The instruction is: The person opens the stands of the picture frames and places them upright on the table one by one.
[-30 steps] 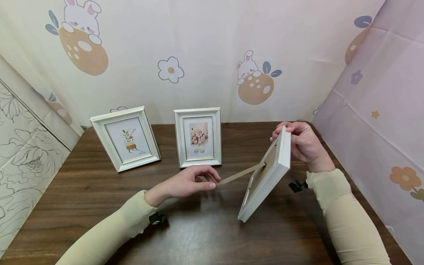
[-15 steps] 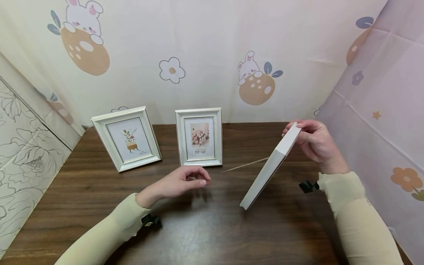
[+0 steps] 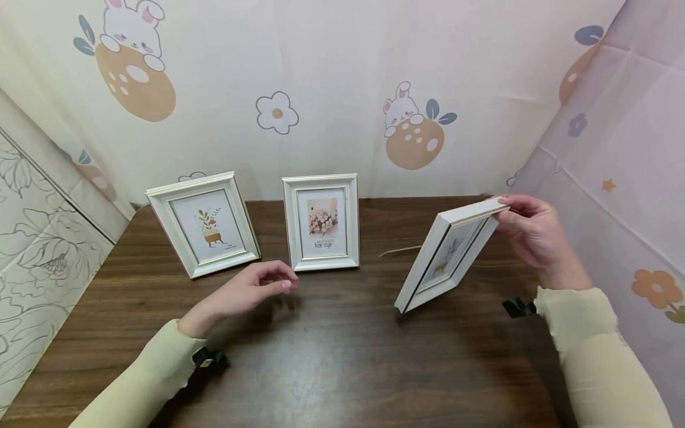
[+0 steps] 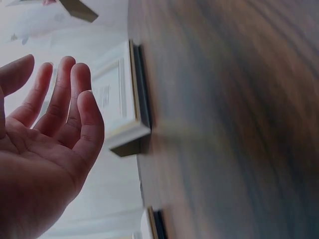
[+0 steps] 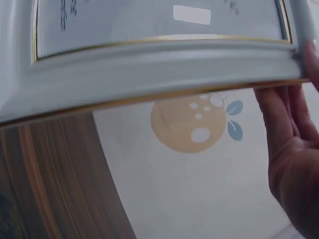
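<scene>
My right hand [image 3: 537, 238] pinches the upper right corner of a white picture frame [image 3: 465, 261], thumb on the front and fingers behind. The picture frame tilts over the right side of the table, its printed picture partly facing me. A thin tan stand leg [image 3: 400, 251] sticks out behind it to the left. My left hand [image 3: 248, 290] holds nothing; its fingers are loosely bent above the table in front of two standing picture frames. In the left wrist view that hand [image 4: 55, 129] has its palm and relaxed fingers showing. The right wrist view shows the white border [image 5: 149, 74] close up.
Two white picture frames stand at the back: one with a plant print [image 3: 187, 249] on the left, one with a flower print [image 3: 350, 226] in the middle. The dark wooden table [image 3: 332, 356] meets a patterned curtain [image 3: 332, 71] behind and another on the right.
My left hand has let go of the stand leg and drawn back left. My right hand has moved right, turning the picture frame from its back to show its front.
</scene>
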`<state>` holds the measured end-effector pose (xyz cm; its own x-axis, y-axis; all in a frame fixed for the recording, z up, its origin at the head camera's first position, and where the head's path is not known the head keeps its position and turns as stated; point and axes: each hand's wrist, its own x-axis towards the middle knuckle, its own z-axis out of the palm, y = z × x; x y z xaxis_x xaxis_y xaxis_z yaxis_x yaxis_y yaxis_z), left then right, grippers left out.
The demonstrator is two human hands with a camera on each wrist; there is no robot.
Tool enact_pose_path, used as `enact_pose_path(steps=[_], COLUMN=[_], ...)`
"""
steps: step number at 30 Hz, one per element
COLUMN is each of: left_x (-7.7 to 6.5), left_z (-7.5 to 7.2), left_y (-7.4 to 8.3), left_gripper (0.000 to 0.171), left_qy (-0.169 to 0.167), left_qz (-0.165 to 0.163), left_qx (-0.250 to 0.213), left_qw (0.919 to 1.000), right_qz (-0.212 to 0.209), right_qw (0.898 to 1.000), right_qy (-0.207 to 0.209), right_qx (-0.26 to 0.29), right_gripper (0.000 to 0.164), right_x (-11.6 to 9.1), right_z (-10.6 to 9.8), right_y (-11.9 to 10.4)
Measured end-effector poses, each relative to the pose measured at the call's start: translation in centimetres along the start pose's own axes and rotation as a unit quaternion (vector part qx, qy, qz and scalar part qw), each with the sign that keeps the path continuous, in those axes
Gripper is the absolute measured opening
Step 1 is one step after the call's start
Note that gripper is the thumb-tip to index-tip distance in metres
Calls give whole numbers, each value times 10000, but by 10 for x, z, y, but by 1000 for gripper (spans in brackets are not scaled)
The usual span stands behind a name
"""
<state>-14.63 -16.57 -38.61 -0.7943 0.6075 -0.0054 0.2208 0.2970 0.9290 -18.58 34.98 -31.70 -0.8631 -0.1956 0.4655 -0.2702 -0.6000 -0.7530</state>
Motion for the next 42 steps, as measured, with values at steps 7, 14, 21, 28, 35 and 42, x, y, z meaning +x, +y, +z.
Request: enact_pose_path(steps=[7, 14, 21, 28, 35, 42], left_x=[-8, -9, -6, -4, -1, 1], left_z=[-15, -22, -28, -28, -25, -22], left_y=[-1, -3, -8, -7, -9, -7], left_gripper=[21, 21, 21, 22, 18, 19], left_qy=[414, 576, 727, 710, 657, 587], left_qz=[-154, -180, -202, -221, -200, -186], left_qx=[216, 410, 408, 345, 291, 143], left_qw=[9988, 9973, 9963, 9966, 9972, 9980], right_qz=[-145, 78, 352, 740, 914, 904], right_qw=[9924, 9833, 9599, 9370, 9219, 9165], right_qy=[1041, 1482, 2281, 2772, 2843, 2916], right_qx=[-638, -1050, -1589, -1994, -2469, -2585], right_gripper=[23, 24, 21, 24, 27, 30], right_x=[-3, -3, 0, 8, 15, 16], right_z=[-4, -6, -5, -4, -1, -2], right_y=[-7, -14, -18, -20, -16, -9])
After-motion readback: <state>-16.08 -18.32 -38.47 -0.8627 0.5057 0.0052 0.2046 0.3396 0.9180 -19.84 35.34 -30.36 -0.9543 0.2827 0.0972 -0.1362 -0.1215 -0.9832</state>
